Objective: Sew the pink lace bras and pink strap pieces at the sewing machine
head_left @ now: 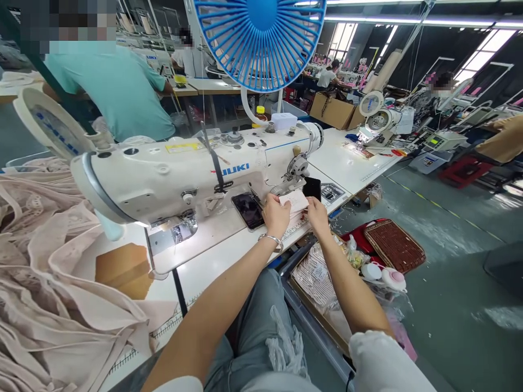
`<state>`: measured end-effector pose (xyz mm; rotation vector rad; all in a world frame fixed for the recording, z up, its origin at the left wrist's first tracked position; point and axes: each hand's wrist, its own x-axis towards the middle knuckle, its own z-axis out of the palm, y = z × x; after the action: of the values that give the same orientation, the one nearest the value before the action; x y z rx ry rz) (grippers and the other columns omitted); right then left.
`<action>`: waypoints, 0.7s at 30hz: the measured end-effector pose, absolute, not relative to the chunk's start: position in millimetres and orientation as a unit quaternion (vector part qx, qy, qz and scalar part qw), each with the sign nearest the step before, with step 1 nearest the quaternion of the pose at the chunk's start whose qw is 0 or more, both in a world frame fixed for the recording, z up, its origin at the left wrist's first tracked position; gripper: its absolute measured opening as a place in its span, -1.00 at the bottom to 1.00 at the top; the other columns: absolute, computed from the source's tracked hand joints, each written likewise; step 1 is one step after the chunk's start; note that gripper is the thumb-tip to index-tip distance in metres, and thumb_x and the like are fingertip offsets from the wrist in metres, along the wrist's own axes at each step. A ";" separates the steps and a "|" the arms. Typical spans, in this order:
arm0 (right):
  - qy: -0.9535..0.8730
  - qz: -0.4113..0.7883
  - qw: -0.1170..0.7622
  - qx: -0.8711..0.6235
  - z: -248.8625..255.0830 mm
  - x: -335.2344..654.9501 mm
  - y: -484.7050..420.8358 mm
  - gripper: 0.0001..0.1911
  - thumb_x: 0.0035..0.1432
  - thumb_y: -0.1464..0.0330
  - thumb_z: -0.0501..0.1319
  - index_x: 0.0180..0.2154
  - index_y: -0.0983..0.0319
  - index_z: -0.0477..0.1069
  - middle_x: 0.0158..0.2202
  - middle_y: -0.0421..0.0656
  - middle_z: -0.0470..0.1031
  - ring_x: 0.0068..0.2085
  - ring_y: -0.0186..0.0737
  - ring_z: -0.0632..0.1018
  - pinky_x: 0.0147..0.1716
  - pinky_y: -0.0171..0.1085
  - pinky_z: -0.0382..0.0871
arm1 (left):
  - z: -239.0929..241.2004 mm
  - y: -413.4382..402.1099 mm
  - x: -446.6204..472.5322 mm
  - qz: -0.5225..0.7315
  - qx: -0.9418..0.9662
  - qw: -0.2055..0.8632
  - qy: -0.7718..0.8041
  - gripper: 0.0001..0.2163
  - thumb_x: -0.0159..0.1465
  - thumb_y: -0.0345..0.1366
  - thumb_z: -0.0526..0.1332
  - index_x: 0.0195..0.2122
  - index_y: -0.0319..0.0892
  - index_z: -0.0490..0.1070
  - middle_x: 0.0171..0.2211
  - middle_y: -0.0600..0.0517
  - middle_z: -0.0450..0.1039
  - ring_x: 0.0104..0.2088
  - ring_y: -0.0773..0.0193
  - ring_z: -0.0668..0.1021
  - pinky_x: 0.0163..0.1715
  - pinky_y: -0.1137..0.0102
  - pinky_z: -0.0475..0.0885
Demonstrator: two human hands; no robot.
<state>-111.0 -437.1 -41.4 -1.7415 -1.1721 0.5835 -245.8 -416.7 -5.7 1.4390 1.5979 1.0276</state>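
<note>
A small stack of white paper tags [295, 200] sits at the right end of the sewing table, beside the white JUKI sewing machine [196, 169]. My left hand [275, 213], with a silver bracelet on its wrist, is closed on the left edge of the tags. Closed fingers of my right hand [317, 212] pinch the right edge. A dark phone [248, 210] lies on the machine bed just left of my left hand. Another dark phone [312, 187] stands behind the tags.
Pale pink fabric [44, 261] is heaped on the left of the table. A blue fan [261, 38] hangs above the machine. A box of packed goods [316, 272] and a red stool with a woven mat [392, 245] stand to my right. Other people work behind.
</note>
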 end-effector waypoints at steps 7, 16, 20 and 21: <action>-0.536 0.186 0.430 -0.702 -28.0 -114.2 -438.6 -0.44 0.13 -0.03 0.17 0.01 0.21 0.44 -0.11 0.00 0.60 -0.09 0.07 0.56 -0.04 -0.05 0.40 | -13.5 -416.8 -244.3 0.421 0.553 0.369 0.617 -0.72 0.18 -0.38 0.34 -0.30 -0.13 0.18 -0.27 0.03 0.37 -0.11 0.15 0.52 -0.02 0.26 0.39; -0.483 0.201 0.418 -0.742 -31.1 -116.1 -425.7 -0.53 0.12 0.06 0.11 -0.08 0.23 0.46 -0.12 0.04 0.60 -0.08 0.13 0.55 -0.03 -0.02 0.38 | -56.2 -471.4 -250.1 0.416 0.584 0.410 0.565 -0.45 0.16 -0.42 0.26 0.19 -0.30 0.18 0.23 -0.32 0.25 0.30 -0.04 0.31 0.28 0.10 0.25; -0.470 0.191 0.430 -0.747 -31.4 -118.4 -423.2 -0.50 0.13 0.12 0.09 0.01 0.27 0.40 -0.07 0.08 0.58 -0.03 0.14 0.54 0.02 -0.01 0.36 | -58.5 -469.8 -247.2 0.410 0.607 0.412 0.542 -0.35 0.17 -0.36 0.26 0.29 -0.29 0.14 0.37 -0.30 0.11 0.40 -0.05 0.16 0.40 0.11 0.05; -0.469 0.189 0.435 -0.745 -31.4 -119.2 -422.8 -0.48 0.13 0.13 0.08 0.05 0.27 0.38 -0.03 0.07 0.57 -0.01 0.13 0.53 0.03 -0.01 0.36 | -58.2 -467.8 -246.9 0.409 0.610 0.413 0.539 -0.34 0.17 -0.35 0.27 0.30 -0.30 0.13 0.38 -0.30 0.10 0.40 -0.05 0.15 0.40 0.11 0.02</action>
<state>-119.2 -422.8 -31.4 -1.8553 -1.1690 0.4696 -246.9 -467.8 -58.2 1.5341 1.3555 1.0273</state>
